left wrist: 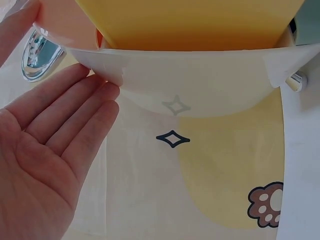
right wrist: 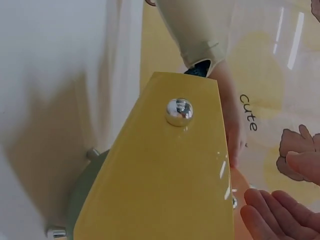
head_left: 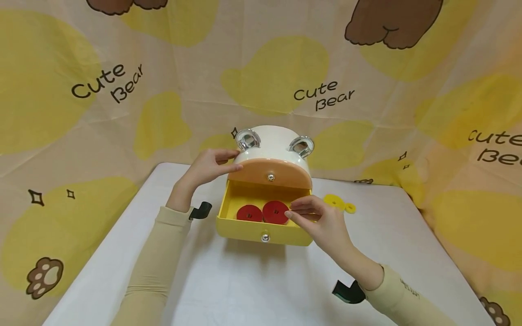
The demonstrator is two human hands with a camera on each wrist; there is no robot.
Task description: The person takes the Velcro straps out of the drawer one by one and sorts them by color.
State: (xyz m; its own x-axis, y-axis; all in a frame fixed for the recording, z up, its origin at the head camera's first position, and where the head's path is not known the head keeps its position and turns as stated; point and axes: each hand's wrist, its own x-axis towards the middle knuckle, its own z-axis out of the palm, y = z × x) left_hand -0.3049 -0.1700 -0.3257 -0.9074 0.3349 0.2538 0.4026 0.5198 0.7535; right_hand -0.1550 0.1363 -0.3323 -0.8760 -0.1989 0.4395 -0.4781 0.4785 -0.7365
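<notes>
A small drawer box [head_left: 272, 146] with a white domed top and silver ring-shaped ears stands on the table. Its orange upper drawer front [head_left: 248, 175] is closed, while the yellow lower drawer [head_left: 240, 228] is pulled out. Two red discs [head_left: 249, 213] with small centre holes lean inside it. My left hand [head_left: 205, 168] rests on the box's left side, fingers straight, thumb at the orange front. Over the yellow drawer's right edge is my right hand [head_left: 326, 220], thumb tip overlapping the larger red disc. The right wrist view shows its fingers [right wrist: 272, 210] loosely bent, thumb apart, nothing between them.
Yellow discs [head_left: 334, 201] lie on the white table [head_left: 122, 271] behind my right hand. A patterned cloth [head_left: 261, 68] hangs behind the table and at both sides. Silver knobs [head_left: 266, 237] stick out from the drawer fronts.
</notes>
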